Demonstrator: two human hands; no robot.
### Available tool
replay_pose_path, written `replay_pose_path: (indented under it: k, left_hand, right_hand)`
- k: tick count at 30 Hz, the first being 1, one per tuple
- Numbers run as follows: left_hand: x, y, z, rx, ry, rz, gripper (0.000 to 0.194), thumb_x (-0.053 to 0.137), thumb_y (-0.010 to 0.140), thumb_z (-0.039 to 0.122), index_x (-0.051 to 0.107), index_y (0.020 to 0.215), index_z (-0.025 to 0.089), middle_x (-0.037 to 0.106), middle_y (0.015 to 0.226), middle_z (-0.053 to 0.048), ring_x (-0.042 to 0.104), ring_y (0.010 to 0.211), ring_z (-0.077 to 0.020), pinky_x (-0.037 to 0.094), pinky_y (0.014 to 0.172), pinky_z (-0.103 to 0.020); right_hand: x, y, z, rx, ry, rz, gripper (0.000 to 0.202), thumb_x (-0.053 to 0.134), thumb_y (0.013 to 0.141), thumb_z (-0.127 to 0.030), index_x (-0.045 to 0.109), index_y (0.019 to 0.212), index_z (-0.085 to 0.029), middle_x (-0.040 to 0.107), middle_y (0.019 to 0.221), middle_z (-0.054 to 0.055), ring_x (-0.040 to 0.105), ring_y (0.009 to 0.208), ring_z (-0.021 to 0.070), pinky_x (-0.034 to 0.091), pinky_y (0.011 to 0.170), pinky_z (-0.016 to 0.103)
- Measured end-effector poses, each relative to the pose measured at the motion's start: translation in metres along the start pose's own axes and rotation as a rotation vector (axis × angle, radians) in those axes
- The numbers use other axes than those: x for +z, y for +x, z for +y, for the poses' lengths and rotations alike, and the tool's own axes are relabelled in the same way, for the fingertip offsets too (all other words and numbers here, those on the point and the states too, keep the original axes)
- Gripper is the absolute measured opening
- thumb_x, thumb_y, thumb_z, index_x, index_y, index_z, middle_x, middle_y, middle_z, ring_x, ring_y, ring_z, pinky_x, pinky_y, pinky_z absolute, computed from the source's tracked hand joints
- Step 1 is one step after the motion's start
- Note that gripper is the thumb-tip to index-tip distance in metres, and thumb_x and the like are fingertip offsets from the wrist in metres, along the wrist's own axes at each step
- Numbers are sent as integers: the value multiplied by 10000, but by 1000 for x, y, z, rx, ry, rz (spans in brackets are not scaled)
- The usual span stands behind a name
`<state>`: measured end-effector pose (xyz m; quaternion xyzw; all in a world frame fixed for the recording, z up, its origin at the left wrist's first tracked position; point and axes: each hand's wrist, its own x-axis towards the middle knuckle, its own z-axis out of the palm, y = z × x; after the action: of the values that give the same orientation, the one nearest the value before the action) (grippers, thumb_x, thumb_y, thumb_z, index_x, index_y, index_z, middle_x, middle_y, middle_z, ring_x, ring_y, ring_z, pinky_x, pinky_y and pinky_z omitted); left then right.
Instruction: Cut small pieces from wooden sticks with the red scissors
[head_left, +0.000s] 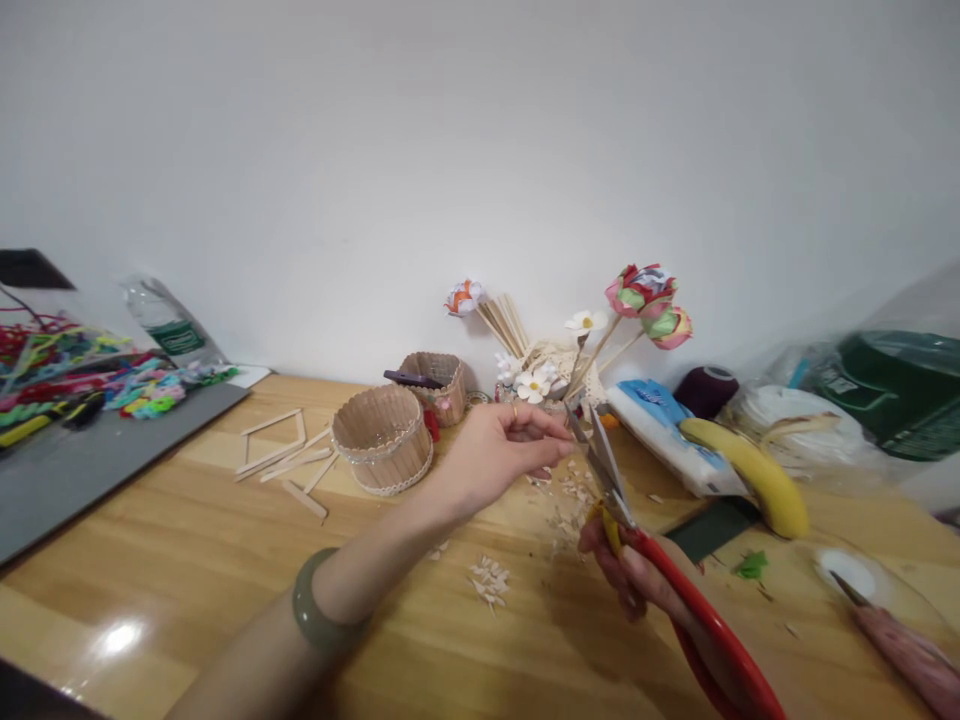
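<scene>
Red-handled metal scissors (645,545) gripped near right by right hand (626,570), blades parted and raised, left hand (495,455) with green jade bangle (319,605) pinched on something too small to tell beside blades, pale wood shavings (489,580) scattered on wooden table (187,560), round popsicle-stick basket (384,438) farther left.

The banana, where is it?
In the head view the banana lies on the wooden table, far right, leaning on the blue-and-white packet, just beyond the red-handled scissors in the right hand.
</scene>
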<state>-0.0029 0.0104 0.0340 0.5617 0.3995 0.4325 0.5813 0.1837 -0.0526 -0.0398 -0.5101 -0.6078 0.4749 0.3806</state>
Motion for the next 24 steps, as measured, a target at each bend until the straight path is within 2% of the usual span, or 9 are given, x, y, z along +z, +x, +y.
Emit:
replay_pose_path:
  k: [5, 10, 13, 15, 19, 21, 24]
  left_hand:
    - [2, -2, -1, 12, 0, -2, 111, 705, 614, 177, 651, 694, 123, 618, 631, 1, 524, 573, -72, 436, 587, -222]
    - [3, -5, -3, 23, -14, -9, 94, 705, 614, 173, 665, 690, 134, 628, 640, 0, 530, 581, -75, 443, 595, -223]
    - [4, -5, -3, 15, -40, 1, 90, 708, 608, 166, 664, 680, 135, 626, 636, 1, 535, 588, -78, 449, 595, -222]
    - [5, -5, -3, 9, -47, 7, 90, 712, 604, 163, 664, 673, 133, 624, 628, 1, 533, 585, -77, 445, 591, -219]
    - [7, -5, -3, 2, -57, 19, 81, 717, 597, 149, 666, 659, 133, 622, 610, 4, 524, 568, -72, 438, 583, -216]
    - [7, -5, -3, -3, -72, 25, 80, 719, 595, 144, 667, 655, 133, 622, 605, 4, 524, 565, -71, 440, 581, -215]
    - [8, -5, -2, -9, -92, 21, 85, 724, 593, 146, 668, 655, 133, 622, 600, 5, 530, 566, -72, 448, 582, -216]
  right_hand:
    - [-2, 0, 11, -53, -73, 24, 469, 505, 773, -643, 646, 935, -226, 636, 882, 78, 559, 697, 225, 471, 531, 308]
    - [2, -3, 3, -85, -5, 34, 433, 508, 779, -634, 648, 915, -248, 652, 925, 76, 584, 870, 280, 494, 615, 332]
    - [3, -3, -3, -118, 2, 12, 453, 495, 773, -654, 654, 891, -246, 622, 750, 47, 560, 655, 220, 470, 550, 314]
    - [3, -3, -4, -124, -14, 17, 470, 481, 777, -659, 660, 901, -243, 584, 669, 28, 514, 569, 193, 470, 562, 325]
    - [1, -3, 0, -85, -32, 56, 505, 456, 775, -676, 659, 926, -239, 611, 754, 61, 536, 645, 221, 467, 541, 322]
    - [-1, -3, 3, -72, -51, 53, 515, 454, 770, -682, 657, 938, -240, 598, 728, 55, 534, 647, 226, 478, 560, 339]
    - [-2, -3, 5, -64, -54, 34, 523, 456, 768, -682, 656, 965, -240, 626, 802, 71, 569, 761, 265, 495, 716, 424]
